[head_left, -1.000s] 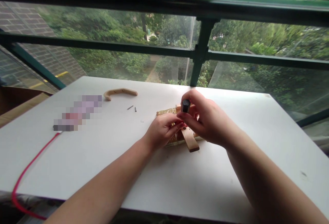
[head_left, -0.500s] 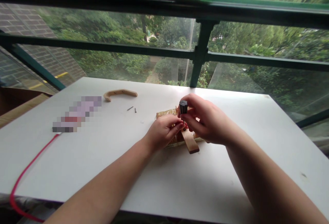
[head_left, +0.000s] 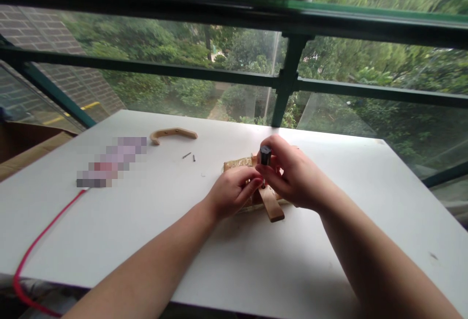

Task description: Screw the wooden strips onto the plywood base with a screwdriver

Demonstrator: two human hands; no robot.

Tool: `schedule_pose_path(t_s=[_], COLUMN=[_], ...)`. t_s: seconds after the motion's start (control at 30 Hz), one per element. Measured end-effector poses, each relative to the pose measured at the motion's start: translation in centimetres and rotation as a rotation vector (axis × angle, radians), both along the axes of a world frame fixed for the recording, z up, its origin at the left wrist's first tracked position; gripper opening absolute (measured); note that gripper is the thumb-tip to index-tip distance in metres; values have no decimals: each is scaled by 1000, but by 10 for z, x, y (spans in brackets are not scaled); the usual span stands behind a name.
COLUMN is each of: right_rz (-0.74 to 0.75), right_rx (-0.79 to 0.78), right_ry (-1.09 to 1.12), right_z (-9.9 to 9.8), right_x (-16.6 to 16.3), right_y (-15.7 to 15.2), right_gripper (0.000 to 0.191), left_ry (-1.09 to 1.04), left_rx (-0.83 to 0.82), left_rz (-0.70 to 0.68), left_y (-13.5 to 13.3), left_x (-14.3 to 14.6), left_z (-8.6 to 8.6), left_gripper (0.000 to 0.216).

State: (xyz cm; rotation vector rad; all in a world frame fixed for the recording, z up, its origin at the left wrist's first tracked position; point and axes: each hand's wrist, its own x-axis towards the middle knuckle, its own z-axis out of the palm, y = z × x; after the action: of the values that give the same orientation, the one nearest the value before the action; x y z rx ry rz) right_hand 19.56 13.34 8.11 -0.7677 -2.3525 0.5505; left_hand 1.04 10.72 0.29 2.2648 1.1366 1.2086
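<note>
My right hand (head_left: 294,175) is wrapped round the black handle of a screwdriver (head_left: 265,156), which stands upright with its tip down at a hole in a flat wooden piece (head_left: 272,207). Close beside the tip, the fingers of my left hand (head_left: 230,192) are pinched together; what they hold is hidden. Under both hands lies a tan, shiny-wrapped object (head_left: 237,163), mostly covered, with the wooden piece jutting from it toward me. Farther left rest a curved wooden handle (head_left: 176,132) and two loose screws, one long (head_left: 186,155) and one short (head_left: 194,158).
A pixelated flat object (head_left: 117,159) with a red cable (head_left: 40,233) lies on the left of the white table (head_left: 146,221). A cardboard box (head_left: 40,150) stands past the left edge. Green-framed windows (head_left: 288,65) run along the back.
My view has shifted slightly. The screwdriver handle turns a little in my right hand and leans slightly to the right; both hands stay at the wooden piece.
</note>
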Motion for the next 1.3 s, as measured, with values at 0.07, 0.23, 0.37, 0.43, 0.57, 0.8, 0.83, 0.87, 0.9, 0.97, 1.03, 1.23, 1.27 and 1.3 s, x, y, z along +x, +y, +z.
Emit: schedule_pose_path(t_s=[0.07,0.23,0.37,0.43,0.57,0.8,0.83,0.87,0.9,0.97,1.03,1.23,1.27,1.3], right_rz=[-6,-15,41,103,194,107,95,84,73,55,39,0,-3,-5], right_rx=[14,7,-21,-49,-87,-55,-59,-61,-63,-66,-63,-78,-84,-89], right_ry=[-9,-19,11,46,103,66,64,63,63,64,58,73,77,78], right_z=[0,0,4,6,6,4,4,3,3,2,2,0,0,0], right_x=[0,0,3,6,8,4,4,4,3,3,2,0,0,-1], right_y=[0,-3,-4,-5,-4,-3,-4,-4,-4,-4,-4,-2,-2,-1], right_gripper=[17,18,23,38,52,31,30,28,26,23,21,20,20,20], left_ry=[-13,-26,-41,-43,-24,-8,-1,6,11,15,17,23,20,16], left_rx=[23,32,1,-26,-34,-38,-41,-43,-41,-30,-22,-13,-8,-2], left_rz=[12,30,19,7,18,14,18,26,33,40,36,-7,-5,4], left_y=[0,1,1,0,0,1,1,1,1,1,1,0,0,0], left_x=[1,1,1,1,2,1,1,1,2,2,2,2,2,2], left_z=[0,0,2,3,4,2,2,2,2,2,2,3,3,2], left_gripper=[23,20,20,20,21,22,23,24,25,26,26,26,25,24])
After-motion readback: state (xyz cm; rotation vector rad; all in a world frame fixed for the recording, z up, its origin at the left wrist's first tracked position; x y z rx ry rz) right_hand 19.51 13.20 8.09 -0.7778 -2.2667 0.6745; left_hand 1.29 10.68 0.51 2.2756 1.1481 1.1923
